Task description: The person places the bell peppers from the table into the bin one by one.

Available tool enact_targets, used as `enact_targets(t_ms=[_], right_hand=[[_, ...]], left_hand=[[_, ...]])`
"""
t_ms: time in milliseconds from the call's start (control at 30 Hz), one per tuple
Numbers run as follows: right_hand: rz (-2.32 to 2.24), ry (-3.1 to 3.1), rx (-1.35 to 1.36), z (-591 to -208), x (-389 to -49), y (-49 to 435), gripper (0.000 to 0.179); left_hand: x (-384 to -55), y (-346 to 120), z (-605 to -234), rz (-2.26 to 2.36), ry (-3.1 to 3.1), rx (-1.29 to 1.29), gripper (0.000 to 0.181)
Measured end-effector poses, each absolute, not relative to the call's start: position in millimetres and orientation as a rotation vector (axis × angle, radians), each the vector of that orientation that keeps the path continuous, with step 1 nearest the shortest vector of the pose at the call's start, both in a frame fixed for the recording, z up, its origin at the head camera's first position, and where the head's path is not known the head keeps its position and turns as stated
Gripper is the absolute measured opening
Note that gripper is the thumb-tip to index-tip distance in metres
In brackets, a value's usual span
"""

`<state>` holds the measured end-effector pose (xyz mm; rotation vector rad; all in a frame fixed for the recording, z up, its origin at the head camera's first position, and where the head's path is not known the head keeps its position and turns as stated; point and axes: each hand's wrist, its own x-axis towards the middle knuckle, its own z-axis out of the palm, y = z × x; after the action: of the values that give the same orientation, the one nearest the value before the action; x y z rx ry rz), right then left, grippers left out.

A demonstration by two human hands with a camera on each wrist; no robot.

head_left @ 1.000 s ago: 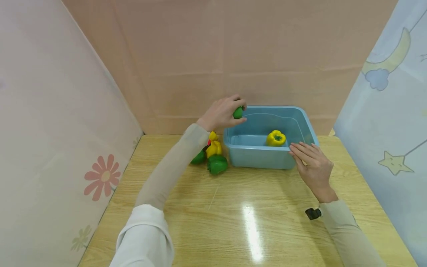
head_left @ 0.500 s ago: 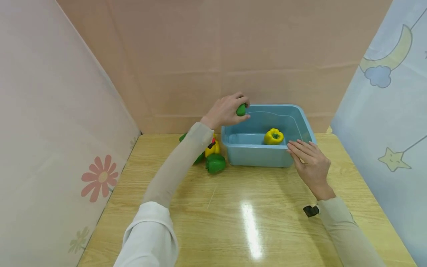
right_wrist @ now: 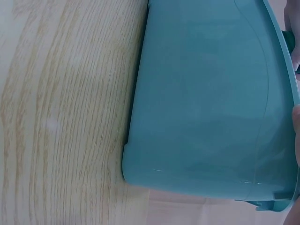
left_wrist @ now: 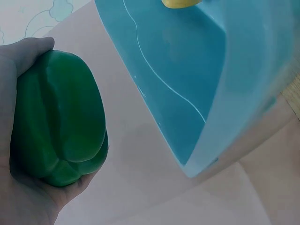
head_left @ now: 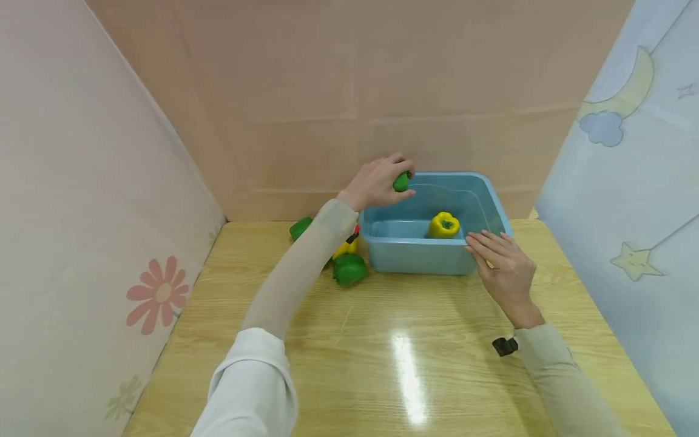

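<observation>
My left hand [head_left: 379, 182] is curled round a green bell pepper [left_wrist: 61, 117] and holds it over the left end of a blue plastic bin [head_left: 417, 258]. A yellow bell pepper [head_left: 444, 225] lies inside the bin, towards its right. My right hand [head_left: 505, 267] rests on the bin's front right rim with its fingers fairly straight. Left of the bin, another green bell pepper [head_left: 349, 269] lies on the table. Beside it a yellow one [head_left: 345, 249] is partly hidden by my left forearm, and a further green piece [head_left: 301, 228] shows behind the sleeve.
The wooden table [head_left: 349, 364] runs up to a brownish backdrop [head_left: 284, 109]. A wall with printed flowers [head_left: 164, 291] stands on the left, and one with a moon and star [head_left: 636, 261] on the right. A small black device [head_left: 505, 346] sits at my right wrist.
My left hand has shifted slightly right over the bin, still holding the green bell pepper. More of the green piece behind my forearm shows. The right hand stays on the rim.
</observation>
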<state>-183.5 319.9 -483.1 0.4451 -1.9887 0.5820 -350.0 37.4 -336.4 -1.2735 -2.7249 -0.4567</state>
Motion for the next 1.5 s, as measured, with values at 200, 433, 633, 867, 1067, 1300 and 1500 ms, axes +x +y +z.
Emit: enact_targets(t_ms=[200, 433, 633, 867, 1067, 1300, 1500], right_hand=[[0.579, -2.003, 0.452, -481.3, -181.9, 314.2, 0.028], [0.59, -1.994, 0.458, -480.5, -181.9, 312.5, 0.03], [0.59, -1.996, 0.452, -480.8, -181.8, 312.3, 0.042], [0.592, -1.984, 0.443, -480.3, -180.7, 314.1, 0.028], [0.591, -1.986, 0.442, -479.5, -181.8, 313.5, 0.027], [0.598, -1.989, 0.442, -479.1, -181.2, 311.4, 0.039], [0.597, -1.981, 0.444, -478.9, -179.7, 312.2, 0.034]], left_hand=[[-352.2, 41.6, -338.9, -0.459, -2.722, -1.29, 0.038], [-354.6, 47.8, -338.4, -0.454, -2.741, -1.29, 0.04], [-354.6, 53.3, -340.5, -0.443, -2.746, -1.286, 0.04], [-358.8, 63.2, -342.6, -0.432, -2.724, -1.305, 0.039], [-362.7, 68.5, -344.4, -0.425, -2.713, -1.309, 0.039], [-364.1, 70.4, -347.8, -0.417, -2.716, -1.323, 0.039], [-365.9, 73.3, -350.7, -0.412, -2.719, -1.328, 0.039]])
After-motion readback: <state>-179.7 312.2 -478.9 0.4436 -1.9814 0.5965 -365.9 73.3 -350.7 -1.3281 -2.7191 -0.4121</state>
